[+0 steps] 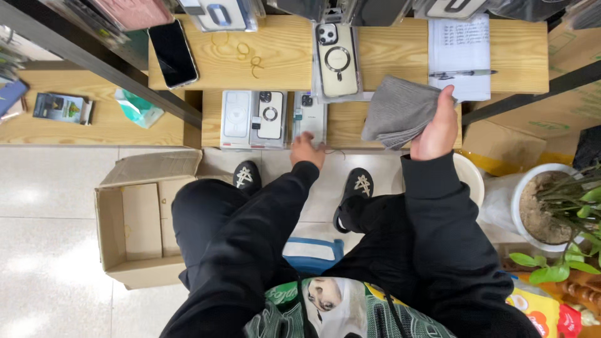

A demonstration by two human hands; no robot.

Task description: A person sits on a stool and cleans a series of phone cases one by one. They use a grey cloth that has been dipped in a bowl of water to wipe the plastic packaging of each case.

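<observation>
Grey cloth [400, 109], folded into a soft wad, sits in our right hand [436, 125], whose fingers are closed around its right edge with the thumb pointing up, just over the near edge of the wooden worktop [282, 53]. Our left hand [307, 149] rests its fingertips on the lower edge of a clear phone case in its packet [310, 116]; it lies flat, clasping nothing. Left of that packet lie two more packaged cases [253, 117], side by side. Farther back, a pale case with a ring on its back [338, 59] lies near the middle, a black phone [173, 53] lies to the far left, and a sheet of paper [460, 44] with a pen [463, 74] across it lies right of the cloth. On the floor, an open cardboard box [138, 219] stands to the left and a white plant pot [526, 206] to the right.
</observation>
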